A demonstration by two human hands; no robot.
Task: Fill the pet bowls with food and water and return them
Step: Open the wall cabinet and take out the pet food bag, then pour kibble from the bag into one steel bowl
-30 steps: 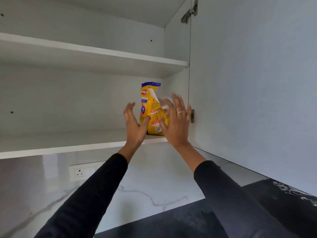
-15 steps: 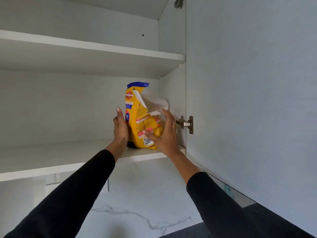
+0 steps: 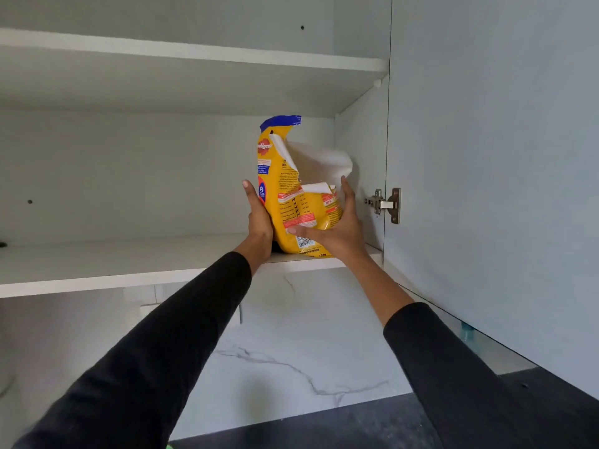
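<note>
A yellow pet food bag (image 3: 293, 192) with a blue top edge and a torn, white-lined opening stands upright at the right end of the lower cabinet shelf (image 3: 129, 264). My left hand (image 3: 259, 222) presses against the bag's left side with its fingers behind it. My right hand (image 3: 337, 228) grips the bag's right side, thumb across the front near the bottom. No pet bowls are in view.
The open cabinet door (image 3: 486, 189) hangs on the right with a metal hinge (image 3: 385, 204). An upper shelf (image 3: 194, 56) sits above the bag. Below are a white marble backsplash (image 3: 291, 351) and a dark countertop (image 3: 324, 429).
Both hands closed in from open beside the bag to holding its sides. The view shifted slightly; the bag still stands on the shelf.
</note>
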